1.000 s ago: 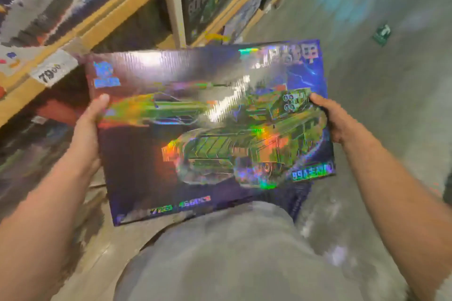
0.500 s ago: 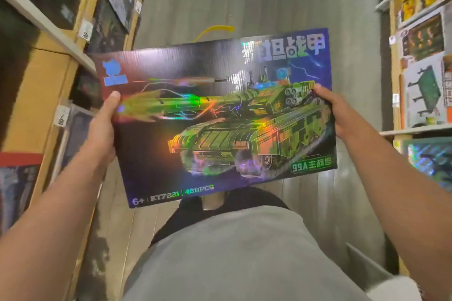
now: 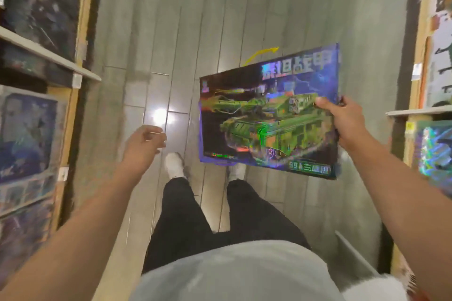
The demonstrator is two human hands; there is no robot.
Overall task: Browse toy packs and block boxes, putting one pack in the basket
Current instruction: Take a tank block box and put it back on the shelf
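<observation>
Holographic foil covers the box (image 3: pixel 267 117), which hangs over the floor at centre right of the frame, pinched at its right edge by the right hand (image 3: pixel 342 122), thumb on the face. The left hand (image 3: pixel 144 144) is well apart at centre left, fingers loosely curled and holding nothing. No basket shows. One-handed, the wide box could sag or twist; gripping firmly and keeping it level seems wise.
</observation>
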